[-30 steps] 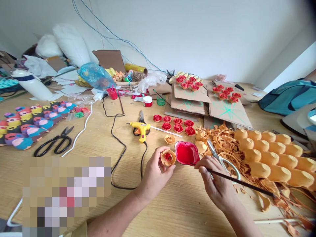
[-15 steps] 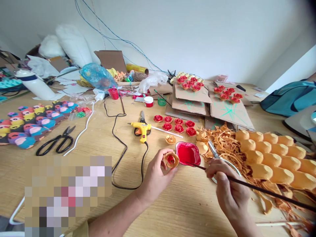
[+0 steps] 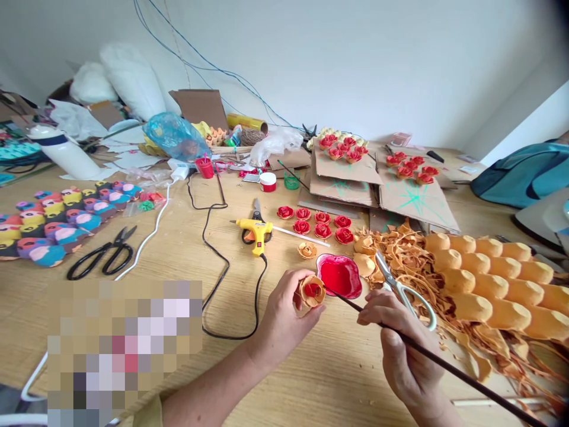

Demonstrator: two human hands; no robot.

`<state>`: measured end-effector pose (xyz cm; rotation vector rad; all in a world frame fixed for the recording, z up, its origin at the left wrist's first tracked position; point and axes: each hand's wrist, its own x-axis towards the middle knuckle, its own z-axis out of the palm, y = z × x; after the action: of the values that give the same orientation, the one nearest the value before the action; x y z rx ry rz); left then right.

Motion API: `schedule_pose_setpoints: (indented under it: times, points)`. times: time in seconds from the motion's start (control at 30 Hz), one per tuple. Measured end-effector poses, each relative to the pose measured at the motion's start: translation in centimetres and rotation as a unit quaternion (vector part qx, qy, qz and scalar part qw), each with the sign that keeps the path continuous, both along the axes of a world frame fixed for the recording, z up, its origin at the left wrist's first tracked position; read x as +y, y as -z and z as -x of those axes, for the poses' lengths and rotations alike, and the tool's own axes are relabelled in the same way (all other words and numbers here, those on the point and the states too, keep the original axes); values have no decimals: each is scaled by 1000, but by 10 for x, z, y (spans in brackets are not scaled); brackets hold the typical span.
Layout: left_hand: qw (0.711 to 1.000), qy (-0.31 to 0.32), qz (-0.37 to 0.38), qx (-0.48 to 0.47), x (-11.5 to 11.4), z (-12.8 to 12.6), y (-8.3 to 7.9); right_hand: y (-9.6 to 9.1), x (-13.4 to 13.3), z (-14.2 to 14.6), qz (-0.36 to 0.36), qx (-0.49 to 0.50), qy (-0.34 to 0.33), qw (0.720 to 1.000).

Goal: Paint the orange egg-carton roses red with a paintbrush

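Observation:
My left hand is closed around a small orange paper rose with a red-painted centre, held just above the wooden table. My right hand grips a long dark paintbrush; its tip touches the rose's centre. A cup of red paint sits right behind the rose. An unpainted orange rose lies a little further back.
Finished red roses lie behind the paint. White-handled scissors rest on orange scraps beside orange egg-carton cups. A yellow glue gun with its cord, black scissors and painted pieces lie to the left.
The brush tip has left the red paint and moved left onto the rose's centre. My left hand has tilted the rose toward the brush.

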<state>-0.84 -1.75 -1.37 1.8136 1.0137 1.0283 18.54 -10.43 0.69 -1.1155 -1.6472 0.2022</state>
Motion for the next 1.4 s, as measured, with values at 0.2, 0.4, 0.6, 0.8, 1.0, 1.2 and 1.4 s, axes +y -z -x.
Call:
schedule_pose_setpoints:
  times: [0.2,0.4,0.6,0.8,1.0,1.2,1.4]
  points:
    - [1000,-6,-4,3,0,0,3,0,0,0,-15,-14,-2,1000]
    - [1000,-13,-13,-5,1,0,4,-4,1,3,-32,-37,2,999]
    - [999,-9,-36,2,0,0,9,-15,5,10,-68,-60,4,996]
    - [999,-8,-32,-2,0,0,9,-11,6,8,-76,-100,-25,992]
    - [999,-10,-37,3,0,-1,8,-4,4,4,-67,-158,-47,984]
    - [998,-2,-68,10,-1,0,8,-6,2,7,-74,-189,-42,978]
    - [996,1,-89,10,-1,1,8,-11,3,13,-104,-221,-17,969]
